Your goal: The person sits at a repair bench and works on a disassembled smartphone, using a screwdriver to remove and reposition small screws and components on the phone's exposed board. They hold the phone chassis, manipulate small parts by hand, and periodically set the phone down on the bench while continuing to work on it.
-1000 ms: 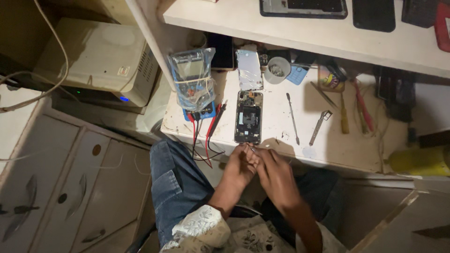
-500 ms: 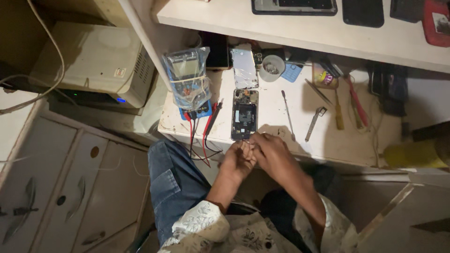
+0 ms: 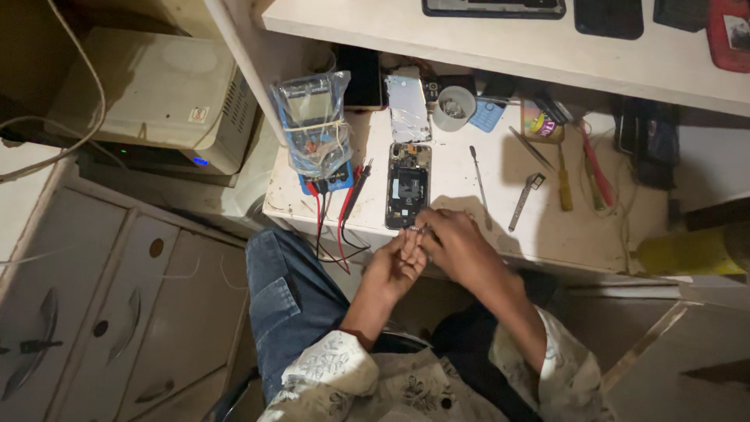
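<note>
Both hands meet at the near edge of the tabletop, just below the opened phone; left hand has fingers curled narrow, tips pinching a small metallic part, too small to identify; right hand is closed in beside it, fingers bent toward the same part, touching the left fingertips; whether the right hand also grips the part, cannot tell. Opened phone lies flat, back off, insides showing, near the front edge, long side running away from the person; a loose phone panel lies just beyond it toward the back edge. Multimeter wrapped in clear plastic sits at the left edge, its red and black probe leads trailing over the near edge. Thin screwdriver lies right of the phone; tweezers just beside that; yellow-handled tool and red-handled tool farther toward the right edge. Round white cup near the back edge; dark phone at the back-left corner. Upper shelf above carries more devices. Beige box unit sits off the left edge; white drawers lower left; person's blue jeans under the near edge.
</note>
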The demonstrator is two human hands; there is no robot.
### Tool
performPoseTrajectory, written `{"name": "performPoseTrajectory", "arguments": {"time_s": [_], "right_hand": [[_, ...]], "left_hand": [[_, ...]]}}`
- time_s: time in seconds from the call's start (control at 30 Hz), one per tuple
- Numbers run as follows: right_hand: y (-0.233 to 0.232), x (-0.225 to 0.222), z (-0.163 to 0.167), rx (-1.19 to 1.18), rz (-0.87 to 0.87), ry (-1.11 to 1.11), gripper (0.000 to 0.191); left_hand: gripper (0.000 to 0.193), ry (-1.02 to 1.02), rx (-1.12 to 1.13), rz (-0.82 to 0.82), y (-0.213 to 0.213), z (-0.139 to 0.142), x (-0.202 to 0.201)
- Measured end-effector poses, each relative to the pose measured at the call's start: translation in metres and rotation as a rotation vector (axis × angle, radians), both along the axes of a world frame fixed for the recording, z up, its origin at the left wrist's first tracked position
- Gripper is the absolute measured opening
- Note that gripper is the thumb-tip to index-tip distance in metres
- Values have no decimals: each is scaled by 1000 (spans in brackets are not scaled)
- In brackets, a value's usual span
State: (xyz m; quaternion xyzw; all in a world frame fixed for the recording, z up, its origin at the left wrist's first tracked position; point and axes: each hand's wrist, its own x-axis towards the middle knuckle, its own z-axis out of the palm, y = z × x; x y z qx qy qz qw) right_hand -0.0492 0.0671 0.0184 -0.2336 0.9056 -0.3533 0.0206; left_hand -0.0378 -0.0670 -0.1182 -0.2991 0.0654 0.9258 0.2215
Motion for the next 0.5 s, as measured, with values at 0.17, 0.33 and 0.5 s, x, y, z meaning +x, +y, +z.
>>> {"name": "performPoseTrajectory", "arguments": {"time_s": [0.17,0.33,0.5], "right_hand": [[-1,-11,9,78,-15,-167,18],[-3,-21,13,32,80,-66,16],[-3,-28,12,50,79,-120,10]], "left_hand": [[12,115,-103,-32,-9,-6,7],[16,243,-863,-46,-23,-10,19],[16,682,-1540,3,-30,17,30]]}}
